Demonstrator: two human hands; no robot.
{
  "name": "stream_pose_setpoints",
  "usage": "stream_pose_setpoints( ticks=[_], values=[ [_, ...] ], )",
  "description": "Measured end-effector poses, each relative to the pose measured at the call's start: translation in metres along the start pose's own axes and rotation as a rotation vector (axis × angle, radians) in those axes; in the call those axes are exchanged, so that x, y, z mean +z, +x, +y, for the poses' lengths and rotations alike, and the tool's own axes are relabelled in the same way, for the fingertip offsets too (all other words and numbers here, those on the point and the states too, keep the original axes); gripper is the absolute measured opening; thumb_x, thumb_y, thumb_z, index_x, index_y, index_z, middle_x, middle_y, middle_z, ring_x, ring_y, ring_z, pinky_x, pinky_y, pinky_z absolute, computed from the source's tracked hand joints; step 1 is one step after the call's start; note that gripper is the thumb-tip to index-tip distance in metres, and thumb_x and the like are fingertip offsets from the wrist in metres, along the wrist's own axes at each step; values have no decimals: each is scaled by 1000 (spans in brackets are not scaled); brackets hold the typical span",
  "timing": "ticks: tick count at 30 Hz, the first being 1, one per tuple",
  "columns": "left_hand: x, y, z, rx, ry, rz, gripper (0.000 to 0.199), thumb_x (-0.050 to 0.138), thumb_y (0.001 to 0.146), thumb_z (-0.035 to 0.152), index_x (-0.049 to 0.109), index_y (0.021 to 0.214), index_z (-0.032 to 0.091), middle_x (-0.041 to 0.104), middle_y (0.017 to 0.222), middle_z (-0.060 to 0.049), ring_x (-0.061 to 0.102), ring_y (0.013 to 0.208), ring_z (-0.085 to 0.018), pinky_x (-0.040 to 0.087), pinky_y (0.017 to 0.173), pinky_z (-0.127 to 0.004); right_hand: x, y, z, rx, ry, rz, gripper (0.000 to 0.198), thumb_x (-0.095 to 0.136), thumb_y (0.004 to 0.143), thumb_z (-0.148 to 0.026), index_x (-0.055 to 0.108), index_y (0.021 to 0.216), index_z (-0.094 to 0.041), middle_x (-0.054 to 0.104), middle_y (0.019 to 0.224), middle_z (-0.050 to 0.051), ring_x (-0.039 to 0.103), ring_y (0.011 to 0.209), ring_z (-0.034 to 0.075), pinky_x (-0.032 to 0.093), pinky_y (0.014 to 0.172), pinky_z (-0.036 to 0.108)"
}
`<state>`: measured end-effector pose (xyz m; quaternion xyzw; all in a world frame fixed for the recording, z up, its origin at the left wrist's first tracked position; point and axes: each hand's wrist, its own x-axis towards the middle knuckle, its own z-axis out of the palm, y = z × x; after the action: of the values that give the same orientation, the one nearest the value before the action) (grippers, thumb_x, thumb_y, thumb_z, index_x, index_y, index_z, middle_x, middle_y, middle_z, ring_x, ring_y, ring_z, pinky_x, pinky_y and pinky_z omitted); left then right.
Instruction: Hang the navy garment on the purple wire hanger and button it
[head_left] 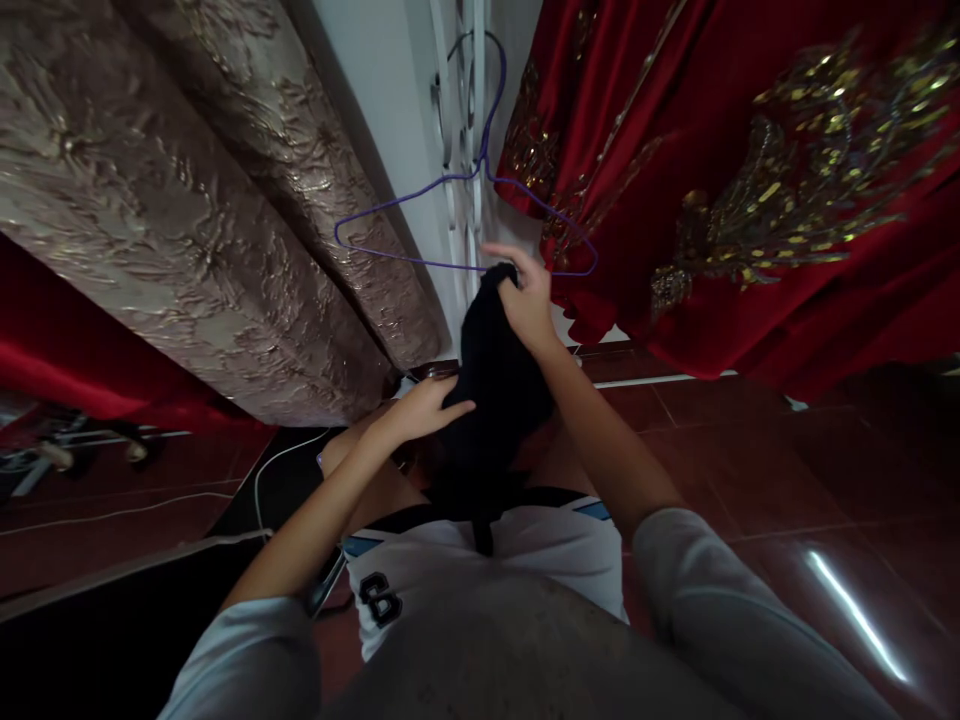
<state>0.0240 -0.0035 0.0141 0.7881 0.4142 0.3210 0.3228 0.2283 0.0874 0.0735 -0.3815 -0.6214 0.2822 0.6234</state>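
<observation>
Red floor point(817, 450) lay lower right; below one hanger point(482, 168), one cloth point(499, 390) was grasped by right hand point(532, 305), left hand point(429, 408) grip unclear.

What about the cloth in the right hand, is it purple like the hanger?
No, the cloth looks black, while the hanger is purple.

Sequined red fabric point(720, 170) hangs above reddish floor tiles point(750, 470).
</observation>
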Motion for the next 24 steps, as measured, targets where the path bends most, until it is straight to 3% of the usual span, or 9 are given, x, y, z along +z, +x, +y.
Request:
stream_pose_setpoints(
  ticks=[2,5,8,11,16,19,21,22,24],
  values=[
    [-13,-8,-5,17,112,-48,24,69,95,44,71,94,21,70,79,-3,67,69,-22,51,68,-29,14,16,24,147,36,-5,13,59,85,-28,66,93,-21,70,99,5,63,106,20,52,98,35],
    [-41,-16,-20,-11,239,-27,24,59,100,41,71,102,21,71,84,-4,66,73,-22,49,74,-28,14,18,48,280,46,13,24,61,90,-35,56,72,-21,57,71,0,57,75,15,52,73,28],
    [-76,-18,-37,-68,397,79,19,60,95,34,73,92,21,69,79,-7,64,71,-24,48,80,-31,-16,9,47,214,-54,93,41,66,88,-32,41,57,-21,36,58,-4,38,57,10,36,52,23],
    [-105,-9,-36,-30,467,279,15,55,90,25,68,85,20,66,81,-8,62,76,-26,48,86,-35,-50,1,28,119,-157,60,43,69,84,-26,38,54,-20,32,58,-4,31,54,8,30,49,23],
    [-120,40,22,253,447,575,10,50,90,21,57,84,21,65,97,-8,64,99,-26,50,95,-39,-55,-12,0,61,-200,28,46,68,87,-33,37,55,-22,33,56,-3,37,54,11,40,51,26],
    [-114,75,49,328,400,532,8,55,93,25,60,98,22,67,108,-8,65,106,-26,51,99,-41,-46,-23,-8,70,-182,-70,38,63,93,-42,49,64,-22,47,62,-1,51,60,16,51,60,32],
    [-114,95,50,344,398,465,15,58,95,27,61,108,23,68,107,-7,65,106,-25,50,100,-42,-50,-28,-10,-3,-201,-110,22,62,94,-40,61,81,-22,61,77,2,62,75,20,57,75,38],
    [-116,103,48,341,408,439,16,58,96,28,61,110,23,68,104,-6,65,104,-25,50,101,-43,-57,-29,-11,-56,-221,-79,15,62,93,-37,65,92,-22,66,89,4,66,86,22,58,84,40],
    [-124,115,38,312,436,408,14,59,97,28,62,109,23,67,99,-4,62,101,-24,48,102,-44,-80,-27,-14,-133,-266,72,24,65,90,-32,65,112,-24,67,113,7,66,106,24,55,96,43]
  ],
)
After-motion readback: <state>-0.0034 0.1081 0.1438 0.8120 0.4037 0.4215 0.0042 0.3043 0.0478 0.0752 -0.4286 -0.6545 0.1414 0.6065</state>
